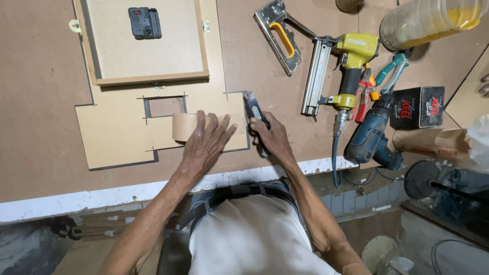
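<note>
Left hand [206, 140]: spread flat, fingers open, pressing down on a tape roll [186, 126] and the board [117, 135] under it — grips nothing.
Right hand [270, 136]: closed around a dark knife [253, 109], its tip at the board's right edge.
Board: a pale sheet with notched corners and a small rectangular hole cut near its top edge, lying flat near the front of the tabletop [41, 102].
Tape roll: brown, lying on the board just below the hole, half under the left palm.
Frame [147, 76]: a wooden frame face down beyond the board, touching its far edge, with a black clock movement [144, 23] in the middle of its back panel.
Tabletop: brown hardboard, scuffed, with a chipped white front edge.
Tools, right side: a steel staple gun [279, 35] with an orange grip, a yellow nail gun [341, 66] with a hose hanging off the edge, pliers [389, 71] with green handles, a blue drill [372, 135] — all close together.
Also there: a black box [417, 106] beside the drill, a brown paper roll [433, 142] in front of it, a clear jar [433, 18] with yellow liquid at the far corner.
Room: grey floor below the edge, with cables and a dark round machine [443, 186] low on the right.
</note>
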A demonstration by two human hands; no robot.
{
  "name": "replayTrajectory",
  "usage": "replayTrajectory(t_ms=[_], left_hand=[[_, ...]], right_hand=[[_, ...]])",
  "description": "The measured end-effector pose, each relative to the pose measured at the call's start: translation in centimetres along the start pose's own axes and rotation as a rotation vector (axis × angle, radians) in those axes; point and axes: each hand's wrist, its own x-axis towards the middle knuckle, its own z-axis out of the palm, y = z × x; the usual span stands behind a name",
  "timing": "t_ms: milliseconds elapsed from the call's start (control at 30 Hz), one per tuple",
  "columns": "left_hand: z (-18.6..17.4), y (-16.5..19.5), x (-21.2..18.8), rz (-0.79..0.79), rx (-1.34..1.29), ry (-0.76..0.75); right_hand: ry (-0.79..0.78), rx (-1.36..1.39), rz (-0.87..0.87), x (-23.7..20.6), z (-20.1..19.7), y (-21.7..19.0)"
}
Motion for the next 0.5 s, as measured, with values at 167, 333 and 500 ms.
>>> replayTrajectory(t_ms=[167, 333, 500], left_hand=[[1.2, 0.2, 0.4, 0.045, -0.029, -0.096], [2.2, -0.5, 0.8, 0.115, -0.066, -0.136], [1.9, -1.0, 0.5, 0.165, -0.039, -0.075]], right_hand=[[-0.069, -0.107, -0.056, -2.6, -1.8, 3.0], [-0.024, -0.373, -0.396, -4.1, 0.3, 4.5], [0.115, -0.655, -0.428, -4.0, 2.1, 5.0]])
